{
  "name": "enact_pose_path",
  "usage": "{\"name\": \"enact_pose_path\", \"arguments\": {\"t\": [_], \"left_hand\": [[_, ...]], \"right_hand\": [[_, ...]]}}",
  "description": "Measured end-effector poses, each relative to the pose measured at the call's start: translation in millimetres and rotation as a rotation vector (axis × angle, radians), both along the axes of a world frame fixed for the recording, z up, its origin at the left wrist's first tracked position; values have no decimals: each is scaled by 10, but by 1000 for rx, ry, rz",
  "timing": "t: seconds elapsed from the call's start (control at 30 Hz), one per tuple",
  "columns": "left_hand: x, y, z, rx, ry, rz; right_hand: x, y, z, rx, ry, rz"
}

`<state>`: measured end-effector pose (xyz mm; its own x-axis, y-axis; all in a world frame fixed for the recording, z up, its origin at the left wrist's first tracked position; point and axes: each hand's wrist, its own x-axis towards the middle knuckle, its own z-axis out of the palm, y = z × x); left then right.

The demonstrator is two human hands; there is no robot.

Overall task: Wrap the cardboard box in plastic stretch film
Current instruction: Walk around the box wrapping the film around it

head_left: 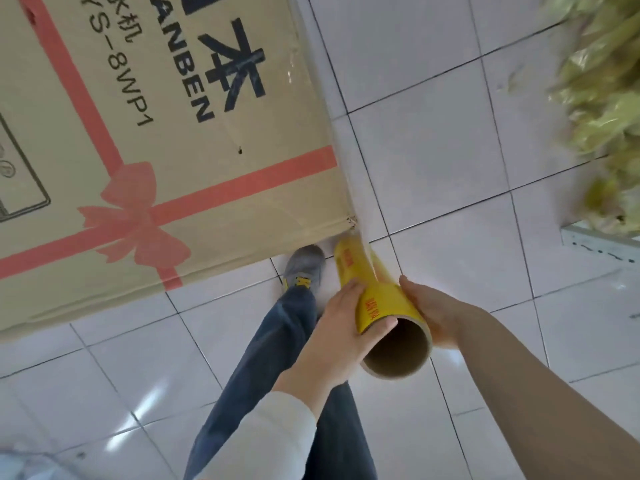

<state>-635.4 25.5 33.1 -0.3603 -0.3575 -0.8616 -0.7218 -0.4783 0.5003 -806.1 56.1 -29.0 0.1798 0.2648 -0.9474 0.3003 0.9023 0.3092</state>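
On cardboard box [207, 168]: "YS-8WP1", "ANBEN", "本", perhaps "水机". On film roll [381, 299]: red print, illegible.

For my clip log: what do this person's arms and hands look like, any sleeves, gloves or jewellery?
The left arm wears a long white sleeve ending at the wrist. No sleeve shows on the right forearm. The left hand and right hand are bare: no gloves, rings or watch.
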Motion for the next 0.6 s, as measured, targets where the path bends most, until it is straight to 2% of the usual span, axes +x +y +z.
{"name": "enact_pose_path", "arguments": {"t": [0.17, 0.33, 0.43, 0.5, 0.6], "left_hand": [[52, 224, 77, 21, -30, 170], [224, 371, 55, 85, -43, 36], [276, 277, 68, 50, 45, -66], [316, 211, 41, 21, 97, -154], [510, 233, 47, -68, 47, -276]], "right_hand": [[131, 144, 13, -55, 40, 73], [361, 171, -65, -143, 56, 366], [545, 230, -92, -147, 85, 326], [622, 269, -84, -118, 32, 290], [716, 302, -10, -83, -58, 189]]}}
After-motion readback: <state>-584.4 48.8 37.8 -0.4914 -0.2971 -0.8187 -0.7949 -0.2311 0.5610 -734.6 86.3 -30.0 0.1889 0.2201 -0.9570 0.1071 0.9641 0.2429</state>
